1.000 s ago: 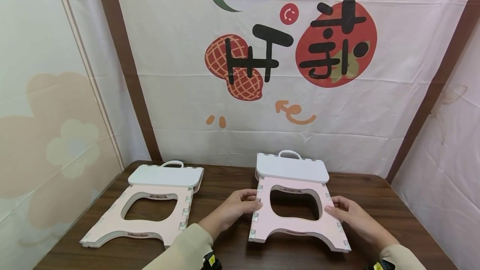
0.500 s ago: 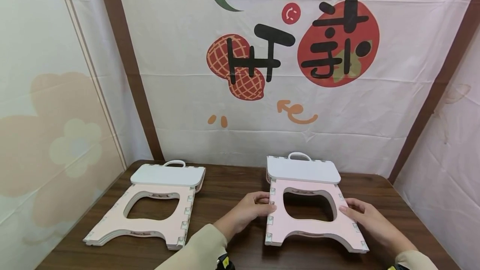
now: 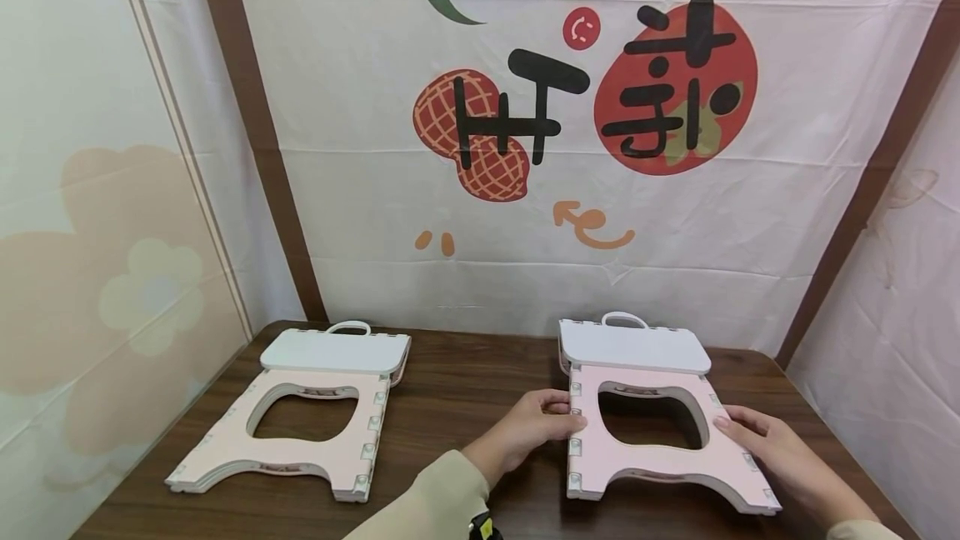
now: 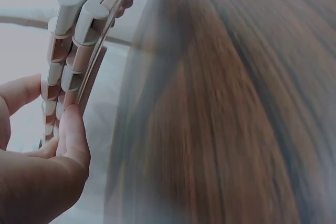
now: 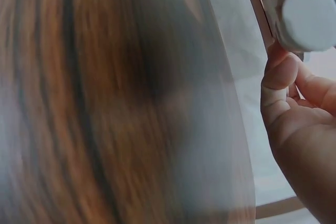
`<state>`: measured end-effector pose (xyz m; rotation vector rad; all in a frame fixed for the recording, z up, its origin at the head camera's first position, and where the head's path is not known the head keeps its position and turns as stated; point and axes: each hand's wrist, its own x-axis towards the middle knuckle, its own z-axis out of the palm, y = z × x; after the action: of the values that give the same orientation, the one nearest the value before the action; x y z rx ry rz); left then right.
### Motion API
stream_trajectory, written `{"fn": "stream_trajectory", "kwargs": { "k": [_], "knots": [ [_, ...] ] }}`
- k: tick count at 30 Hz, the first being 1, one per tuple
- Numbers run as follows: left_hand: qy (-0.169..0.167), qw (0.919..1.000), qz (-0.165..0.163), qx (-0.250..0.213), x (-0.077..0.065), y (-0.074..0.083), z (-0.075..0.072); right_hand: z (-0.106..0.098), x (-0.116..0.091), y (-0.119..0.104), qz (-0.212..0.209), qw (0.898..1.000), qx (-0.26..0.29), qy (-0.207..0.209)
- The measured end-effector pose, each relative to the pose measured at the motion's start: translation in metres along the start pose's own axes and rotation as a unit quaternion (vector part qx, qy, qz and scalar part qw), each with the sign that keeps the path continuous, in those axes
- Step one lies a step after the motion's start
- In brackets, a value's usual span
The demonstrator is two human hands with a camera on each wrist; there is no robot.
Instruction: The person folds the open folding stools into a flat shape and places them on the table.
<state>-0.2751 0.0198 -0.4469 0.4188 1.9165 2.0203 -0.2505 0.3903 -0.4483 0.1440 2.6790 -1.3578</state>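
A pink folding stool [image 3: 652, 458] with a white top, folded flat, is held between both hands at the right of the head view. My left hand [image 3: 525, 432] pinches its left edge, thumb on the upper face and fingers behind. On the opposite edge, my right hand [image 3: 783, 457] grips the same way. The left wrist view shows the stool's hinged edge [image 4: 71, 51] between thumb and fingers, apart from the tabletop. In the right wrist view, fingertips touch the underside of a rounded white corner [image 5: 310, 22]. Most fingers are hidden behind the stool in the head view.
A matching folded stool [image 3: 292, 451] lies flat on the left of the dark wooden table [image 3: 465, 365]. Behind the table hangs a white printed cloth [image 3: 360, 190]. Fabric side walls [image 3: 907, 315] stand close on the left and right.
Both hands have carried the held folding stool to the right and slightly nearer. The other stool stays on the table; its small shift in view comes with the camera.
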Motion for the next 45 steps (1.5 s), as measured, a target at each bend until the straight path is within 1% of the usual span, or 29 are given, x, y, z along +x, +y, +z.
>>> {"fn": "stream_trajectory", "kwargs": {
  "k": [5,12,18,26,30,34,39,43,45],
  "knots": [
    [0.008,0.9999,-0.010,-0.003,0.003,0.001,0.013,-0.009,-0.002,0.010,0.006,1.000,-0.001,-0.005],
    [0.005,0.9998,-0.015,-0.014,0.007,0.001,0.028,-0.019,-0.006,0.021,0.008,1.000,0.015,-0.008],
    [-0.012,0.9987,-0.018,-0.046,0.011,-0.002,0.035,-0.024,-0.008,0.031,0.004,1.000,0.018,-0.005],
    [-0.022,0.9965,-0.020,-0.078,0.016,-0.008,0.045,-0.032,-0.011,0.041,0.002,1.000,0.011,-0.011],
    [-0.025,0.9959,-0.020,-0.085,0.018,-0.007,0.051,-0.036,-0.011,0.047,0.015,1.000,0.018,-0.014],
    [-0.029,0.9953,-0.029,-0.087,0.020,-0.006,0.058,-0.041,-0.011,0.051,0.029,0.999,0.021,-0.011],
    [-0.037,0.9947,-0.035,-0.090,0.023,-0.007,0.064,-0.046,-0.015,0.054,0.022,0.999,0.029,-0.005],
    [-0.043,0.9944,-0.028,-0.092,0.026,-0.006,0.069,-0.051,-0.018,0.057,0.012,0.999,0.033,-0.002],
    [-0.045,0.9939,-0.026,-0.097,0.027,-0.006,0.072,-0.052,-0.020,0.057,0.020,0.999,0.046,0.005]
  ]
}}
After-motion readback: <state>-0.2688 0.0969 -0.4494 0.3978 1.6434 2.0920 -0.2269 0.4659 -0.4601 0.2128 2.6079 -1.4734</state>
